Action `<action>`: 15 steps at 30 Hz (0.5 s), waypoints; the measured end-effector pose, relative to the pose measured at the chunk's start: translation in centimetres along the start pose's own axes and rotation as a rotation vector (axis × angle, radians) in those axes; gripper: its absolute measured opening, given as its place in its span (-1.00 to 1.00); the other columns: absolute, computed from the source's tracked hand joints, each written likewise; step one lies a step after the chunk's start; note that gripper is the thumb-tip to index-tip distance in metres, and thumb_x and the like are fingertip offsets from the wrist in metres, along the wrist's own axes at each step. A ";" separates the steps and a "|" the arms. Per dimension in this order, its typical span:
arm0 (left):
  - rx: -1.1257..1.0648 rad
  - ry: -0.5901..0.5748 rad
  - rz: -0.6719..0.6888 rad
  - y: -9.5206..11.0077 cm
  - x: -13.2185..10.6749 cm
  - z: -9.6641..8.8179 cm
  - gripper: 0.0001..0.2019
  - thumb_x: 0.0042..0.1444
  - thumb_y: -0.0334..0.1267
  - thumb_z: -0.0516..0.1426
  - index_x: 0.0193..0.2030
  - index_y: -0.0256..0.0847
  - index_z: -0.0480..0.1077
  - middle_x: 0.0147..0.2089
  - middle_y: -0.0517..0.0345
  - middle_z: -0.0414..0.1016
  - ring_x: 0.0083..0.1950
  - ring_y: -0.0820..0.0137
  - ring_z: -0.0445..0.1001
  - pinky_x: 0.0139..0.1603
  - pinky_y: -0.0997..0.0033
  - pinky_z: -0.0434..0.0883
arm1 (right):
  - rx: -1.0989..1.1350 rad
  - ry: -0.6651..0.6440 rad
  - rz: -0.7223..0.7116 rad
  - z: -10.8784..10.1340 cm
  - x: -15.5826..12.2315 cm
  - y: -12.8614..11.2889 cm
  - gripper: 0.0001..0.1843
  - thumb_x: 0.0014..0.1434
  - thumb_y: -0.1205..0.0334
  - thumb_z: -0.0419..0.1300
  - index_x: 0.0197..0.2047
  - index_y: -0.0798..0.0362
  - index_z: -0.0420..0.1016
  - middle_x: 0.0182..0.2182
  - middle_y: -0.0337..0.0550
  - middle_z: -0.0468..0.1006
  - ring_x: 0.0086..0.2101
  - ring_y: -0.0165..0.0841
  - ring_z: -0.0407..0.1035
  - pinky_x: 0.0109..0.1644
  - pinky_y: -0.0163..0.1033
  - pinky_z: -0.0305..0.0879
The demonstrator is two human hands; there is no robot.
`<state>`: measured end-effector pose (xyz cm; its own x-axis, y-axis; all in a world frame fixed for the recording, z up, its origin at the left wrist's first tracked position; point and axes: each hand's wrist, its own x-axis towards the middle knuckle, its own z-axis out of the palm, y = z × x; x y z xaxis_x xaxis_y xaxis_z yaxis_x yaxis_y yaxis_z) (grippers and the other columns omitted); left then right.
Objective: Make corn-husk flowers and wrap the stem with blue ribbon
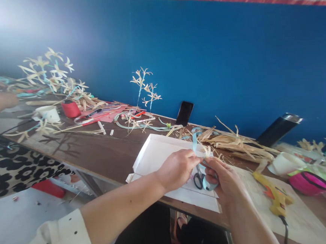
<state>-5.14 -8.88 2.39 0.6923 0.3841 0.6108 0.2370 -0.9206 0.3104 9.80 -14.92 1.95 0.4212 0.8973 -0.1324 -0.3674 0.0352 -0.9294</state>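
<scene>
My left hand (pixel 179 169) and my right hand (pixel 223 173) meet over an open white box (pixel 165 146), fingertips pinched together. Between them is a small cream flower (pixel 207 151) that looks made of dried husk. The fingers of my left hand are closed at its base. A light-blue strip of tape (pixel 194 142) sticks up there, and a loop of blue tape (pixel 210 185) hangs by the curled fingers of my right hand. Exactly which fingers grip the stem is hidden. Black-handled scissors (pixel 198 180) lie in the box, just under my hands.
Dried husks (pixel 235 144), a phone (pixel 185 113) and a dark bottle (pixel 278 130) are along the blue partition. At right lie a yellow glue gun (pixel 276 195), a white cup (pixel 286 163) and a pink pouch (pixel 309 183). Finished flowers (pixel 146 87) stand behind; another person's hand (pixel 4 100) is far left.
</scene>
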 end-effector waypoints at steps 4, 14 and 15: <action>0.201 -0.080 0.032 0.4 -0.1 -0.4 -0.75 0.25 -0.33 -0.09 -0.09 -0.28 0.37 -0.21 0.03 0.42 -0.16 0.33 0.38 -0.16 0.36 0.37 | 0.003 0.025 0.010 0.1 -0.1 0.1 -0.75 -0.25 0.22 0.44 -0.52 0.15 0.49 -0.57 -0.27 0.31 -0.61 -0.60 0.04 -0.74 -0.53 -0.10; 0.334 -0.081 0.044 0.7 -0.4 -0.3 -0.74 0.27 -0.37 -0.16 -0.12 -0.31 0.32 -0.21 0.00 0.39 -0.18 0.29 0.37 -0.19 0.32 0.37 | 0.029 0.042 0.008 0.5 -0.1 0.3 -0.77 -0.23 0.24 0.44 -0.54 0.12 0.48 -0.55 -0.29 0.29 -0.59 -0.59 0.08 -0.73 -0.52 -0.07; 0.323 -0.077 0.036 0.7 -0.5 -0.3 -0.74 0.27 -0.37 -0.16 -0.11 -0.31 0.32 -0.22 0.01 0.39 -0.18 0.29 0.38 -0.18 0.32 0.37 | 0.025 0.037 0.008 0.5 -0.1 0.3 -0.76 -0.24 0.24 0.44 -0.55 0.12 0.47 -0.56 -0.30 0.28 -0.60 -0.59 0.07 -0.73 -0.52 -0.08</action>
<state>-5.50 -9.65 2.54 0.7507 0.3555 0.5569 0.4066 -0.9130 0.0348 9.21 -14.72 1.83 0.4485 0.8806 -0.1531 -0.3910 0.0393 -0.9196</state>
